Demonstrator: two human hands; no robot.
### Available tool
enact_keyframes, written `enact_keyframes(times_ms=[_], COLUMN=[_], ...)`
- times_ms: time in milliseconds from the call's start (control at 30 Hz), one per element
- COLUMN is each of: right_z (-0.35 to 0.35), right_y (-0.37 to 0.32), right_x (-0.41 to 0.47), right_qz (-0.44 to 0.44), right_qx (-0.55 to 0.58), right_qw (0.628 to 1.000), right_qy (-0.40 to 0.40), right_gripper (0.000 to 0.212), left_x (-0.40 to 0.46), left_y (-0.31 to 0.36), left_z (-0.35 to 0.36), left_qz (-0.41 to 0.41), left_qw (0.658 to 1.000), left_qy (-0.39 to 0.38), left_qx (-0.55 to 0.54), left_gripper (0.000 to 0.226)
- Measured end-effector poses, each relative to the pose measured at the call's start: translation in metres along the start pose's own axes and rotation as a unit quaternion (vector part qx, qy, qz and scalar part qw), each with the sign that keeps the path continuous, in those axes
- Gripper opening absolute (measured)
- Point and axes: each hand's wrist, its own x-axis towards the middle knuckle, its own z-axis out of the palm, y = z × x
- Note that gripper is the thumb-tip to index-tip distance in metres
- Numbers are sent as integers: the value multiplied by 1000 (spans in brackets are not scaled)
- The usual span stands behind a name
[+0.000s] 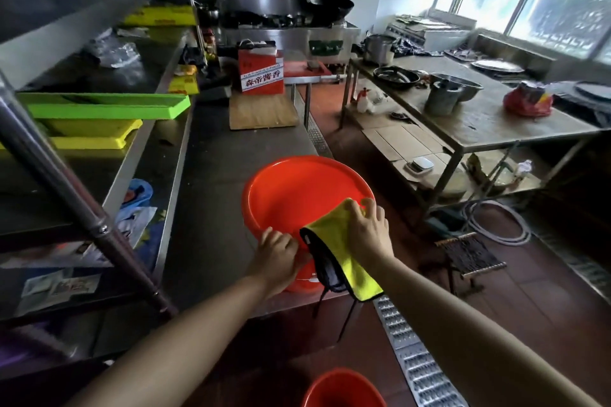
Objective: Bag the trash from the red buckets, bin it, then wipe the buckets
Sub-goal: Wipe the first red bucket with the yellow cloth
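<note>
Fingers of our right hand (367,231) press a yellow microfibre cloth (340,251) over the round red plastic bucket (291,195)'s near rim; our left hand (276,258) grips that rim at the steel counter (211,208)'s edge.

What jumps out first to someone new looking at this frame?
The round bright red plastic bucket on the steel counter edge, centre frame, with a yellow microfibre cloth with black trim draped over its near rim. The right hand presses the cloth on the rim, while the left hand has a grip on the rim beside it. A second red bucket sits on the floor at the bottom edge.
</note>
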Motion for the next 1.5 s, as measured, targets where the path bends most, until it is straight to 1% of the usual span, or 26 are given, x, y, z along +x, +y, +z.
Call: enact_keyframes(times_ms=[33, 67, 100, 133, 200, 267, 333, 400, 467, 533, 600, 667, 767, 867, 933, 1000, 1100, 1167, 1233, 1333, 1367, 1433, 1500], right_z=[5, 10, 14, 18, 24, 27, 26, 25, 25, 26, 22, 15, 9, 12, 16, 19, 26, 28, 23, 13, 12, 15, 21], right_y=[1, 2, 2, 3, 9, 12, 10, 7, 6, 12, 26, 46, 66, 63, 58, 54, 50, 56, 72, 88, 88, 86, 84], right_x=[-2, -5, -9, -13, -15, -10, -3, 4, 7, 9, 9, 12, 15, 13, 7, 1, -8, -10, -4, 8, 10, 10, 10], right_qz=[-60, -121, -178, -220, -276, -313, -341, -366, -383, -396, -424, -448, -462, -455, -452, -449, -451, -460, -472, -482, -485, -498, -519], right_qx=[-60, -80, -72, -59, -72, -115, -142, -138, -130, -117, -100, -91, -95, -99, -102, -114, -113, -103, -106, -126, -130, -124, -111], right_qw=[996, 989, 980, 971, 954, 937, 924, 917, 911, 908, 899, 889, 882, 885, 886, 885, 883, 880, 875, 866, 864, 857, 845], right_qy=[-10, -30, -51, -73, -90, -100, -102, -82, -76, -76, -56, -24, 19, 22, 32, 49, 68, 51, 34, 32, 34, 44, 65], right_gripper=[33, 27, 32, 43, 59, 71, 75, 73, 70, 68, 63, 55, 46, 42, 40, 39, 44, 53, 60, 61, 60, 55, 49], left_x=[0, 0, 1, 2, 2, -1, -3, -4, 0, 1, -3, -8, -9, -7, -8, -8, -9, -14, -18, -16, -14, -9, -10], left_y=[-2, -4, -6, -7, -7, -6, -7, -8, -9, -9, -13, -25, -36, -28, -11, 13, 41, 39, 17, -17, -23, -23, -14], left_z=[2, 2, 2, 1, -1, -3, -1, -3, -8, -14, -22, -35, -53, -59, -53, -45, -37, -41, -46, -61, -62, -62, -56], left_qz=[17, 25, 32, 39, 53, 61, 65, 63, 79, 121, 154, 163, 151, 108, 97, 89, 76, 96, 129, 96, 93, 106, 110], left_qw=[1000, 999, 999, 999, 998, 998, 998, 998, 996, 991, 986, 985, 988, 984, 982, 984, 992, 991, 989, 987, 986, 982, 981], left_qy=[17, 25, 30, 34, 34, 25, 13, 17, 32, 47, 47, 31, -39, -142, -159, -153, -91, -65, -45, -127, -141, -155, -154], left_qx=[0, -2, -2, 1, 8, 7, 3, -23, -42, -42, -49, -43, -14, 26, 37, 34, -33, -63, -61, -28, -8, 33, 42], left_gripper=[54, 49, 45, 42, 39, 39, 38, 36, 31, 18, 18, 21, 27, 42, 55, 57, 38, 27, 25, 37, 40, 44, 51])
